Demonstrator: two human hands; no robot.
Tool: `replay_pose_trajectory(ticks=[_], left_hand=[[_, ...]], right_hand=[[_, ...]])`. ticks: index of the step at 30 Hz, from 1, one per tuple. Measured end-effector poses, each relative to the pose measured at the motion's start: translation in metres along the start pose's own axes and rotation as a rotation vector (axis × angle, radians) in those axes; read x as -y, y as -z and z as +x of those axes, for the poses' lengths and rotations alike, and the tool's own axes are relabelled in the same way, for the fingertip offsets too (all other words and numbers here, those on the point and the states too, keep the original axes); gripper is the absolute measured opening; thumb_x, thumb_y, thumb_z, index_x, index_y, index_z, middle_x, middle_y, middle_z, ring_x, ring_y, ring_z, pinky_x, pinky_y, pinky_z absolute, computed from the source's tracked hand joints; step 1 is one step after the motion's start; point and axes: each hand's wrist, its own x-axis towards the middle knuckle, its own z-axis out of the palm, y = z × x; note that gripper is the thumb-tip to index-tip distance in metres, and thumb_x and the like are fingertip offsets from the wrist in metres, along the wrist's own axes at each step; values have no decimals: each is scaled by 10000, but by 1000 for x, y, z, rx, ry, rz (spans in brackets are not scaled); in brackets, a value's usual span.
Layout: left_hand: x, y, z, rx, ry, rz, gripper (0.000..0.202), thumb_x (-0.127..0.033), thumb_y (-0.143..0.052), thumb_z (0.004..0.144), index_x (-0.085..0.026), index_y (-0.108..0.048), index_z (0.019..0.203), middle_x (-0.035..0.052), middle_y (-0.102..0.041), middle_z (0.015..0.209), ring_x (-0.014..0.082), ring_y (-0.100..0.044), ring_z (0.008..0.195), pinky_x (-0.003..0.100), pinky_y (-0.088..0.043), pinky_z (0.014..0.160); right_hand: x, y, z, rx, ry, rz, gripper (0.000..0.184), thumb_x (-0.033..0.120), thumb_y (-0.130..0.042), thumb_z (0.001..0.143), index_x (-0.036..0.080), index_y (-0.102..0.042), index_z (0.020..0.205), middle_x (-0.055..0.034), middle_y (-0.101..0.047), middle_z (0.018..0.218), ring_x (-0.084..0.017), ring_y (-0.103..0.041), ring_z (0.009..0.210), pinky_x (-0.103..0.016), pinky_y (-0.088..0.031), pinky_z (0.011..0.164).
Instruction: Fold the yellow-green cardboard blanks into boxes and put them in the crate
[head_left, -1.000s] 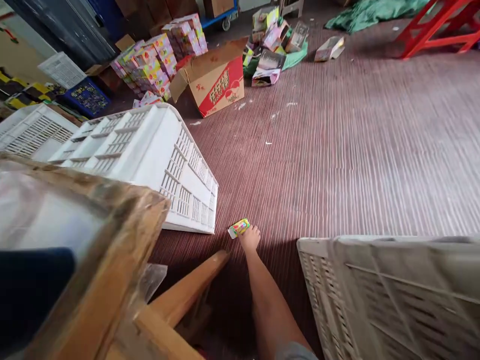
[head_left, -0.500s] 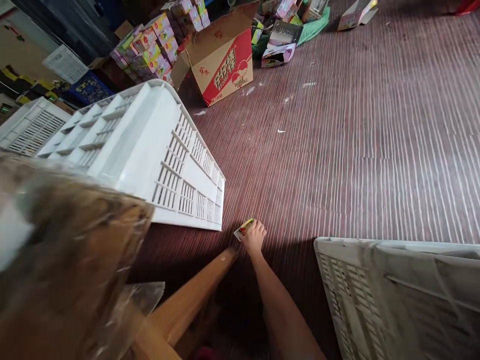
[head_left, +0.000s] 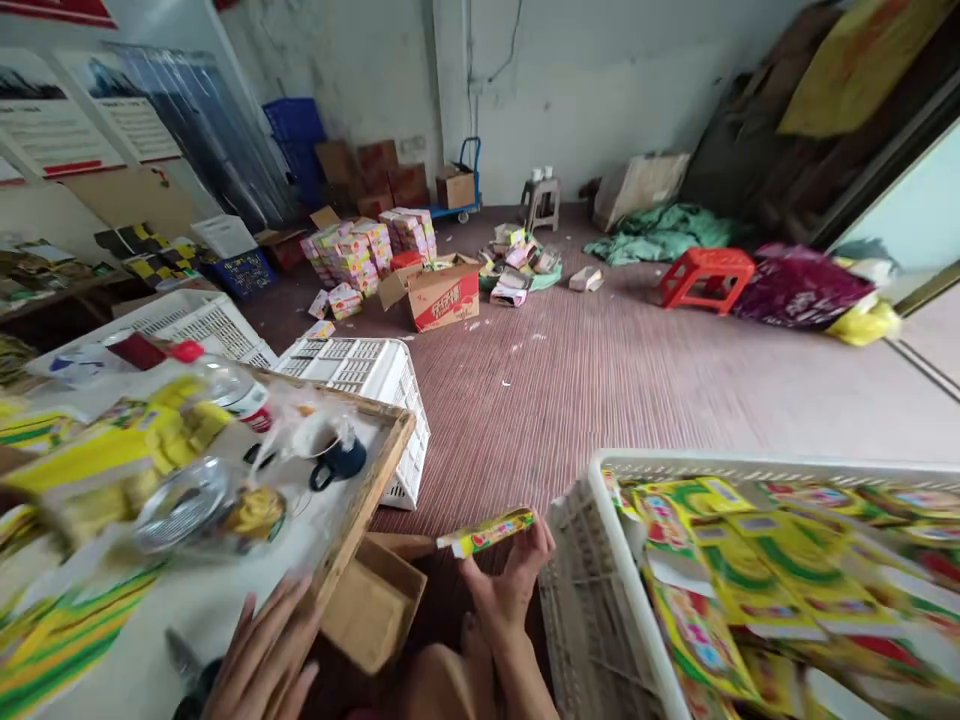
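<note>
My right hand (head_left: 511, 582) grips a small, flat yellow box (head_left: 491, 532) with red and green print between thumb and fingers. The box is held up in the air, its white end pointing left, between the table and a white plastic crate (head_left: 600, 600). Similar yellow boxes (head_left: 780, 560) fill that crate. My left hand (head_left: 266, 650) lies at the wooden-edged table (head_left: 367, 490) with its fingers spread and nothing in them. Beside it is a blurred dark-handled tool with a metal blade (head_left: 184, 655), partly hidden by the hand.
A dark mug (head_left: 341, 462), a plastic bottle (head_left: 232, 385) and yellow packaging (head_left: 112, 450) crowd the table. Below its edge sits an open brown carton (head_left: 373, 605). Another white crate (head_left: 409, 430) stands beyond the table. A printed carton (head_left: 448, 300) and a red stool (head_left: 707, 280) stand farther off.
My right hand has risen from the floor with the small yellow box. The view has tilted upward, bringing the tabletop, the filled crate and my left hand into sight.
</note>
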Motion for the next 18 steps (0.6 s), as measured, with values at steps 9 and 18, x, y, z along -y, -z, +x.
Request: replay_pose_trajectory(ticks=[9, 18], left_hand=[[-169, 74, -3, 314, 582, -1435, 679, -472, -802, 771, -225, -557, 1355, 109, -739, 1130, 262, -724, 998, 325, -580, 815], [-204, 99, -114, 27, 460, -1369, 743, -396, -737, 847, -238, -417, 1499, 131, -621, 1397, 321, -574, 1294, 438, -470, 1085]], right_hand=[[174, 148, -41, 657, 214, 523, 924, 373, -809, 747, 291, -307, 1518, -146, -416, 1494, -391, -413, 1384, -599, -400, 1101], [242, 223, -68, 855, -365, 867, 328, 488, -684, 895, 250, -730, 1117, -32, -693, 854, -157, -578, 641, -278, -509, 584]])
